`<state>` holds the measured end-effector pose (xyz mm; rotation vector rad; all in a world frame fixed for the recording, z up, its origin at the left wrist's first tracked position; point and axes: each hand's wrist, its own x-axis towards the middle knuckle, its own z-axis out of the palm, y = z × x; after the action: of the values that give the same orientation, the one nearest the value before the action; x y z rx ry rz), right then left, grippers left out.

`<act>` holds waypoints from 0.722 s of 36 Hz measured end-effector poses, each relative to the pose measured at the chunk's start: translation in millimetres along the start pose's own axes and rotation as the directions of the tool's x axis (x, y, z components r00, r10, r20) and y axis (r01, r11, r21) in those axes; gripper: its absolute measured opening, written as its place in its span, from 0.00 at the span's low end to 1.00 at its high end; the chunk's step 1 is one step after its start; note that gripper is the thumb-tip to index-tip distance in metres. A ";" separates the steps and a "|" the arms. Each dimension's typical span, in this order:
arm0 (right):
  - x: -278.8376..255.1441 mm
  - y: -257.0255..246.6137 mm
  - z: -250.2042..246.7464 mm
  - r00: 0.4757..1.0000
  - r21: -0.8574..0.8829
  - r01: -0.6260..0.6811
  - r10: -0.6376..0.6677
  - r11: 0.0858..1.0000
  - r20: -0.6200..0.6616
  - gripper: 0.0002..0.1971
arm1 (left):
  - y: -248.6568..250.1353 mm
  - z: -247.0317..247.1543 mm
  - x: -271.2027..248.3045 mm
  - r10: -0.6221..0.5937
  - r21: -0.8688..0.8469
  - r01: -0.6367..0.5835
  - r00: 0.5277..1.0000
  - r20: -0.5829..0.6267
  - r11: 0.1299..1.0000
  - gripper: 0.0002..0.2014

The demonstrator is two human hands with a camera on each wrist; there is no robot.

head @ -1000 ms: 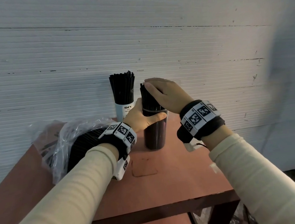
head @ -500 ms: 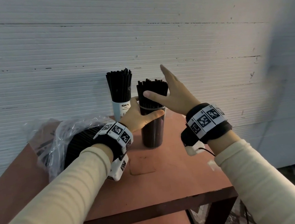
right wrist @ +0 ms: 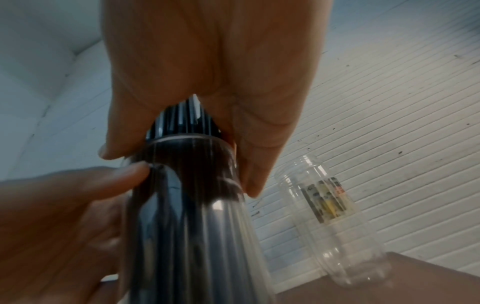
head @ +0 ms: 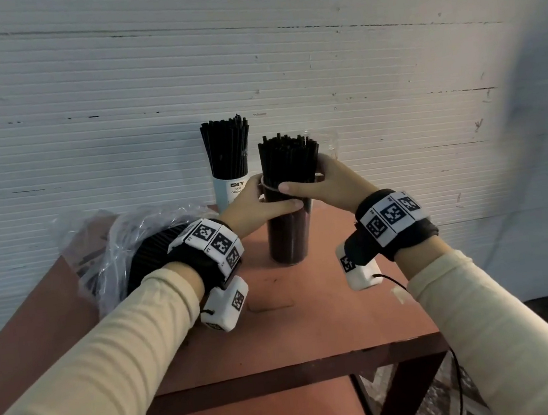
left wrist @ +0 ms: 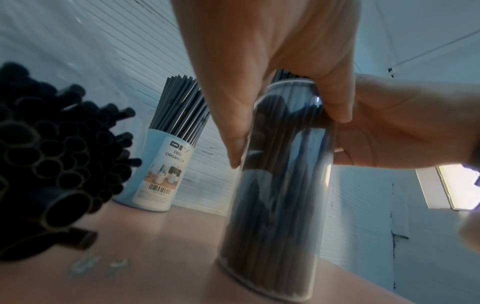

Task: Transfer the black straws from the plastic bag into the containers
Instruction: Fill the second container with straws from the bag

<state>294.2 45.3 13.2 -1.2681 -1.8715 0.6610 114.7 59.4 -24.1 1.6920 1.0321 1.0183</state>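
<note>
A clear tall container (head: 288, 236) (left wrist: 275, 216) (right wrist: 192, 216) packed with black straws (head: 289, 160) stands upright mid-table. My left hand (head: 260, 202) (left wrist: 272, 82) grips its upper part from the left. My right hand (head: 321, 184) (right wrist: 207, 82) grips it from the right, thumb across the front near the rim. Behind it stands a light blue "desk organizer" cup (head: 229, 192) (left wrist: 158, 174) full of straws (head: 227, 147). A crumpled plastic bag (head: 115, 247) with more black straws (left wrist: 52, 156) lies at the left.
An empty clear plastic jar (right wrist: 330, 218) (head: 328, 143) stands against the white ribbed wall (head: 81, 110) behind my right hand. The reddish-brown table (head: 314, 323) ends just in front of my wrists; its right edge drops to the floor.
My right hand came off the straw tops, opened, then dropped to grip the clear container's upper part. The left hand has kept its hold on the container.
</note>
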 end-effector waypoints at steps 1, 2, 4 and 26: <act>-2.2 -1.7 1.0 1.000 -0.010 0.005 -0.005 1.000 0.017 0.29 | -1.4 -0.6 0.8 -0.002 -0.005 0.002 1.000 0.009 1.000 0.49; -4.0 -3.1 1.5 1.000 -0.008 0.000 0.000 1.000 0.025 0.26 | -0.7 -1.0 0.6 -0.001 -0.011 0.001 1.000 0.017 1.000 0.48; -7.8 -5.2 1.4 0.999 0.004 -0.017 0.017 1.000 0.041 0.23 | 0.7 -0.9 0.1 0.012 -0.023 -0.011 1.000 0.028 1.000 0.45; 43.3 24.3 14.1 0.987 -0.005 -0.072 0.070 0.997 -0.143 0.25 | -25.3 -46.0 73.0 -0.119 -0.074 0.095 0.686 -0.718 0.993 0.51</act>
<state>286.4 94.5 -0.2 -1.3576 -1.7219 0.5826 90.1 145.8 -21.3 1.1659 1.5791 1.6775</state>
